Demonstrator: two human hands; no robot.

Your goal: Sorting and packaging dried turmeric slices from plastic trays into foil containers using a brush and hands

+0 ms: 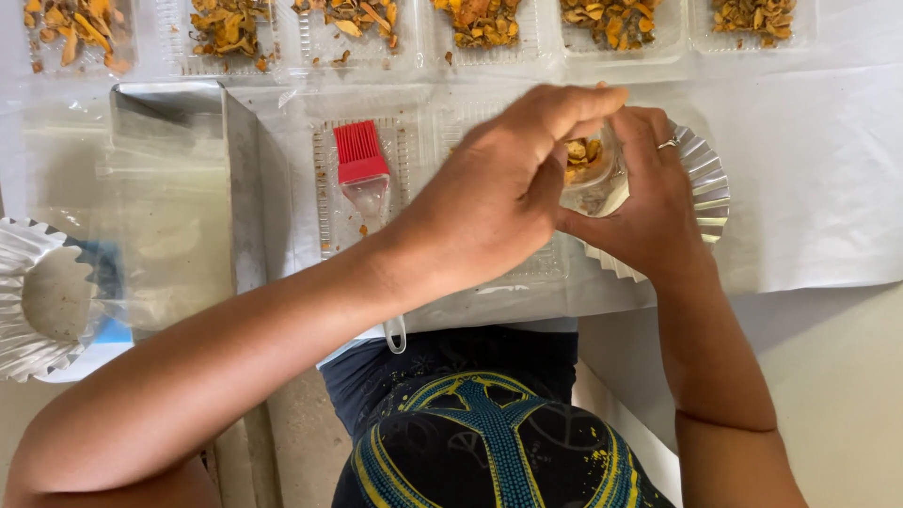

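pinching a clear pouch (591, 179) of orange chips, left hand (499, 193) and right hand (649, 202) meet.

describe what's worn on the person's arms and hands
Both forearms are bare, with no sleeves, gloves or watch in view. The right hand wears a thin silver-coloured ring on one finger. The left hand shows no jewellery.

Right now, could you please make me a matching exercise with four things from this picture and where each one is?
Things:
1. brush
2. empty foil cup
3. ring
4. filled trays

Places:
A. in a row along the far edge
B. on a finger of the right hand
C. at the left edge, on the table
D. lying in a clear tray, left of the left hand

Pairs: 1-D, 2-C, 3-B, 4-A
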